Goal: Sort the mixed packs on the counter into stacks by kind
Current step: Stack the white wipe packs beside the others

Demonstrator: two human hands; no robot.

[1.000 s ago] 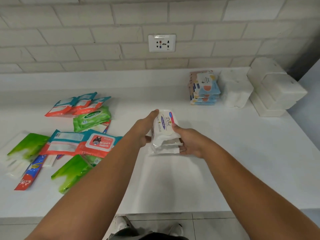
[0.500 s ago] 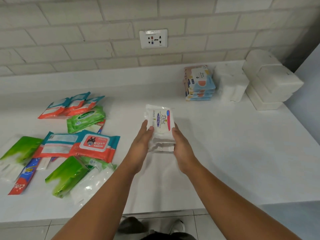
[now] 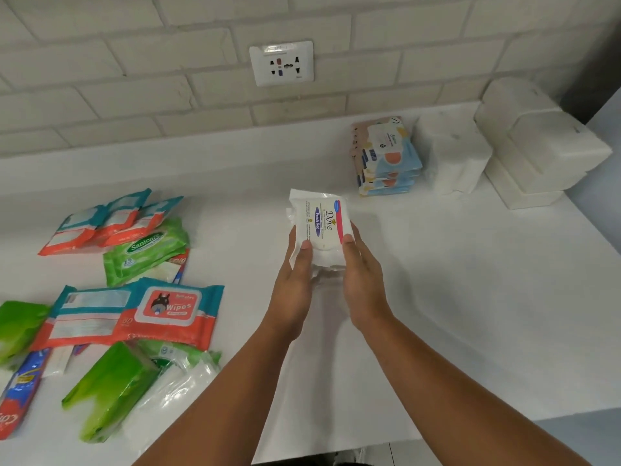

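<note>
A small stack of white Dove packs (image 3: 319, 223) rests on the white counter (image 3: 470, 297) at its middle. My left hand (image 3: 292, 284) holds its left side and my right hand (image 3: 361, 280) its right side, thumbs on the top pack. Left of them lies a mixed heap: red-and-teal wipes packs (image 3: 134, 314), a green Sanicare pack (image 3: 148, 250), green tissue packs (image 3: 111, 391) and a red-and-blue sachet (image 3: 16, 398). A stack of blue-and-peach packs (image 3: 386, 156) stands at the back right.
White tissue packs (image 3: 450, 156) and white boxes (image 3: 537, 146) stand at the back right by the wall. A socket (image 3: 281, 63) sits on the brick wall. The counter's front edge runs just below my forearms, with floor beneath.
Both hands have carried the Dove stack away from me and set it lower on the counter. The view has tilted down and shifted slightly left.
</note>
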